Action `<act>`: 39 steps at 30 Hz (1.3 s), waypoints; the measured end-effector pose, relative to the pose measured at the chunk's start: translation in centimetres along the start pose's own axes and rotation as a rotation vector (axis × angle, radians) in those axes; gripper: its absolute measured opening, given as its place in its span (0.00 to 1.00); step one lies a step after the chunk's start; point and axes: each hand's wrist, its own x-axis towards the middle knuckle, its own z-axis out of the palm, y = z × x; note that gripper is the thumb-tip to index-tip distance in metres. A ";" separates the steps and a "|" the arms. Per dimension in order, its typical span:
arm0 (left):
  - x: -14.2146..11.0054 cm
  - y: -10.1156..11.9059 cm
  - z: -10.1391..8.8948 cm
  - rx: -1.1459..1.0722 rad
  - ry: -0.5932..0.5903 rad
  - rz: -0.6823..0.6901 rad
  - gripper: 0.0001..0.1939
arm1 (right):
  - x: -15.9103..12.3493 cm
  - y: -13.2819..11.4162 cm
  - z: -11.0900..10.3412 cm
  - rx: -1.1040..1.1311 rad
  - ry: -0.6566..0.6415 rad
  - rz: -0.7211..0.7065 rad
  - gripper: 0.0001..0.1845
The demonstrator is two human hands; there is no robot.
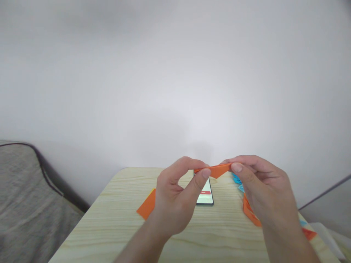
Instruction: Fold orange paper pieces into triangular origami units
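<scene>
Paper piece, orange, folded narrow and angular [219,170], pinched at both ends between left hand [175,204] and right hand [267,190]

Both bare hands are raised over a pale, wood-grained surface [219,237], apart from each other, with the folded piece bridging the gap between their fingertips. The left hand grips its left end between thumb and index finger, the two curving into a rounded opening. The right hand pinches the opposite end, thumb laid on the near side, the index finger reaching behind and the other fingers curled in. Between the grips the piece runs nearly level, tilted slightly up toward the right, a blunt point hanging from its lower edge.

Behind the left hand lies a dark-edged phone with a lit screen [205,199], partly hidden. Just beside that hand's outer side is a flat orange paper sheet with a yellowish edge [147,205]. Close to the right hand, partly covered by it, are folded bright-blue paper pieces [236,179] and a folded orange paper form [251,214]. A red-orange paper scrap [309,233] shows beyond the right wrist. A plain white wall [175,80] rises behind; rumpled grey fabric [24,204] lies to the left.
</scene>
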 end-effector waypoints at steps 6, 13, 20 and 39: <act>0.3 0.3 -0.5 -0.026 -0.012 -0.042 0.03 | 0.1 0.8 -0.3 0.042 0.023 -0.024 0.07; 0.7 0.3 -0.9 0.053 -0.069 -0.021 0.04 | 0.1 0.0 -0.3 -0.071 -0.168 0.033 0.10; 0.8 0.5 -0.9 0.083 -0.141 -0.015 0.06 | 0.0 -0.1 0.0 -0.212 -0.190 -0.052 0.06; 0.7 0.0 -0.6 0.112 -0.100 0.055 0.05 | 0.1 0.6 0.3 -0.343 -0.250 -0.124 0.06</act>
